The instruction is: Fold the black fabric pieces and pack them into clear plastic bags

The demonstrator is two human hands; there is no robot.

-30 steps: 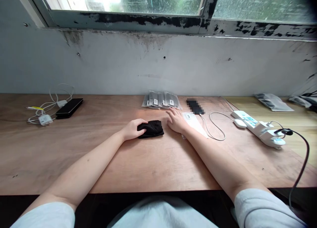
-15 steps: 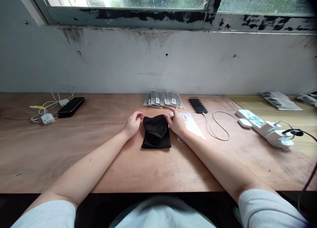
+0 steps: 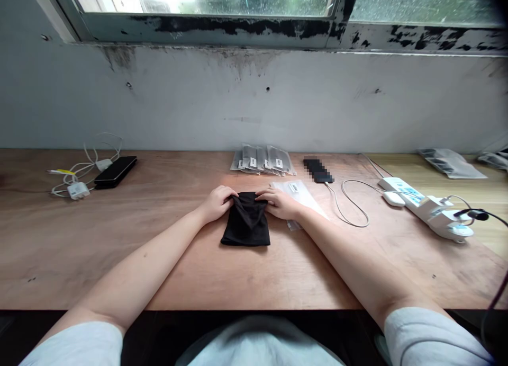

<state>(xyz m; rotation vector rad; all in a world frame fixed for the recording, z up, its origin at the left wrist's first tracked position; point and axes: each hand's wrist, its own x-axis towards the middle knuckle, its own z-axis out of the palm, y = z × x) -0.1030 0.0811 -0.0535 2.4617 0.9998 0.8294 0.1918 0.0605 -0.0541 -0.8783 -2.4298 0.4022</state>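
Holding black fabric pouch point(image 3: 245, 227) on wood desk point(image 3: 119, 239) w/ both hands, its long axis going straight away from me, lying between my arms. L hand point(image 3: 216, 204) and R hand point(image 3: 280, 204) sit at far end, about equally near, wrists low, fingers closed on top edge. Further: clear plastic bag point(image 3: 298, 195) just right, sealed packs point(image 3: 264, 160) behind.

Black cloth point(image 3: 245, 225), upper corners hidden from view

Plain black fabric piece point(image 3: 246, 224)
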